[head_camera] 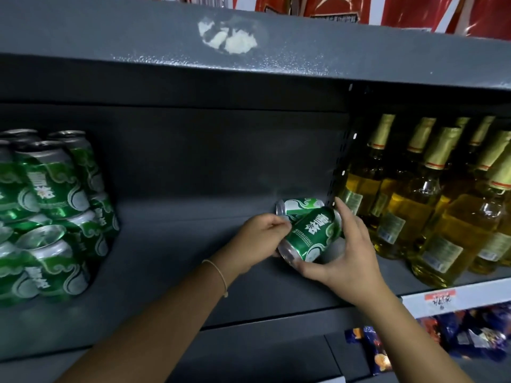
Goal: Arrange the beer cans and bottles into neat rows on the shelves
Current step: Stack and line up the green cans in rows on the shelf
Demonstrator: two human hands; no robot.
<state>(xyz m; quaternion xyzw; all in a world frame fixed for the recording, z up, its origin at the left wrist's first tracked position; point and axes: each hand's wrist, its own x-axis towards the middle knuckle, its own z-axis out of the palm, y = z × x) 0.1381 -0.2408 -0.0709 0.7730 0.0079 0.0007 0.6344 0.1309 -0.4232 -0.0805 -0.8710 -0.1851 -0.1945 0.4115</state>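
Observation:
Two green beer cans lie on their sides at the right end of the dark shelf. The nearer can is tilted, and both hands are on it: my left hand grips its left side, my right hand curls round its right side and base. The farther can lies behind it, against the shelf's back wall. At the left end of the shelf several green cans are stacked two layers high. Yellow glass bottles with gold foil necks stand in rows on the neighbouring shelf to the right.
A perforated upright separates the can shelf from the bottles. The shelf above overhangs closely, with red packages on top. A price label strip runs along the bottle shelf's edge, and blue snack packets lie below.

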